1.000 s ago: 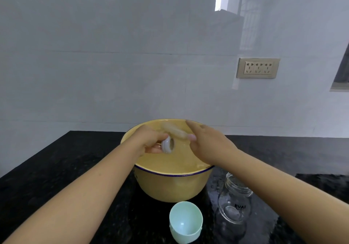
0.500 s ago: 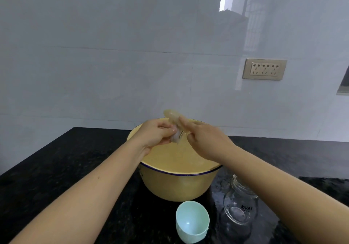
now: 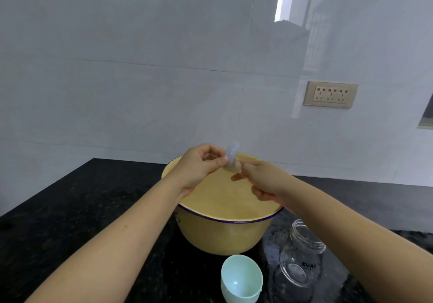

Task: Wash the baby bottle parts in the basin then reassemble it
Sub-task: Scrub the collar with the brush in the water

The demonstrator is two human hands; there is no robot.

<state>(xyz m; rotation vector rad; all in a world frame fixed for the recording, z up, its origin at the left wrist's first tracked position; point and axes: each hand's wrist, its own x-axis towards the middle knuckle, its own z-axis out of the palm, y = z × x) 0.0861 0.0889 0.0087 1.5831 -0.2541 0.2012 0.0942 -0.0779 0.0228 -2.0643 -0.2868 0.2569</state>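
Left hand (image 3: pixel 199 164) pinches a translucent, soft-looking silicone bottle nipple (image 3: pixel 231 155) above the far side of the round yellow enamel basin (image 3: pixel 225 234) with its blue rim. Right hand (image 3: pixel 264 181) touches the nipple's lower end; grip unclear. Nearer, on the speckled black stone counter (image 3: pixel 70 209): matte mint-green plastic cap (image 3: pixel 241 279), then clear glass bottle body (image 3: pixel 301 256), tilted.

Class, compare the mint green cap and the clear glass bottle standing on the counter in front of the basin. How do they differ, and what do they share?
The mint green cap is opaque and pale green; the glass bottle is clear, so the counter shows through it. The cap is shorter and squatter; the bottle is taller, with a threaded neck. The bottle carries printed lettering; the cap looks plain. Both stand open end up, look empty, and are touched by neither hand.
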